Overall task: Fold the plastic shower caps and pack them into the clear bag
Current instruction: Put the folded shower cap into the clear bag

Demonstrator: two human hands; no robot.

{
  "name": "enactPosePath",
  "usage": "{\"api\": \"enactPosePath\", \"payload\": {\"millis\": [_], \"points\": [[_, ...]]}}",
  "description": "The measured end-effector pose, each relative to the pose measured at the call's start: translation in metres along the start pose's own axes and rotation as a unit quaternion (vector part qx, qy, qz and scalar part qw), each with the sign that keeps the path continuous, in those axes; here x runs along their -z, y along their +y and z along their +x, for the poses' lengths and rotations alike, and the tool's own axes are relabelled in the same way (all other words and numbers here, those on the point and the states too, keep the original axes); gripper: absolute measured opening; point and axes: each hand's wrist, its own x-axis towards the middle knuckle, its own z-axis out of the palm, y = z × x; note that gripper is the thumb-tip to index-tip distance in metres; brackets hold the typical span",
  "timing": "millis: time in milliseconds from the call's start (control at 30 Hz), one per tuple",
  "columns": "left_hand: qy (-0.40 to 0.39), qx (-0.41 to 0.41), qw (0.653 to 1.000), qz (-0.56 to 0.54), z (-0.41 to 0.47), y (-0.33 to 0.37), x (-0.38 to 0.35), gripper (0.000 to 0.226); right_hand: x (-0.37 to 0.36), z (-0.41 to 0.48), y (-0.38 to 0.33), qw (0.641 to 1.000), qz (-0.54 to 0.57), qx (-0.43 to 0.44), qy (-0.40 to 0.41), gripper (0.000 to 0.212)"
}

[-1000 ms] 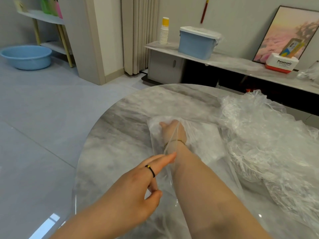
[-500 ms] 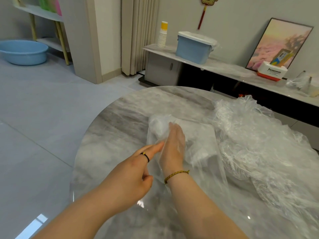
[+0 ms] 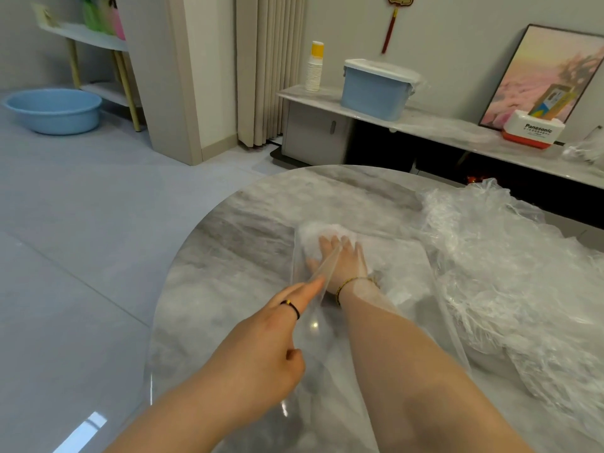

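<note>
A clear bag (image 3: pixel 402 263) lies flat on the round marble table (image 3: pixel 235 256), its mouth toward me. My right hand (image 3: pixel 343 263) is inside it up to the wrist, fingers straight, pressing on a wad of folded white shower caps (image 3: pixel 313 232) at the bag's far end. My left hand (image 3: pixel 261 348) holds up the bag's upper edge at the mouth, the index finger stretched out along the film and the other fingers curled. A large loose pile of crinkled shower caps (image 3: pixel 506 273) lies to the right of the bag.
The table's curved edge runs along the left, with grey floor beyond. Behind the table a low marble shelf (image 3: pixel 441 125) carries a blue lidded box (image 3: pixel 376 89), stacked paper cups (image 3: pixel 314 70) and a white and red box (image 3: pixel 532 130). A blue basin (image 3: pixel 52 109) sits far left.
My right hand drew partway back toward the bag's mouth, then pushed deep in again onto the folded caps. My left hand stayed at the bag's edge.
</note>
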Motion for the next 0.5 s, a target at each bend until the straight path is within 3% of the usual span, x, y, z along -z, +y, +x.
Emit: {"api": "enactPosePath", "payload": {"millis": [267,500], "points": [[0.017,0.041,0.999,-0.016,0.012,-0.005,-0.006,0.087,0.001,-0.001,-0.005,1.000,-0.007,0.004,0.016,0.060],[0.133,0.111,0.983,-0.068,0.019,-0.013,-0.015,0.081,0.004,-0.039,-0.009,0.995,0.035,0.067,0.059,0.063]]}}
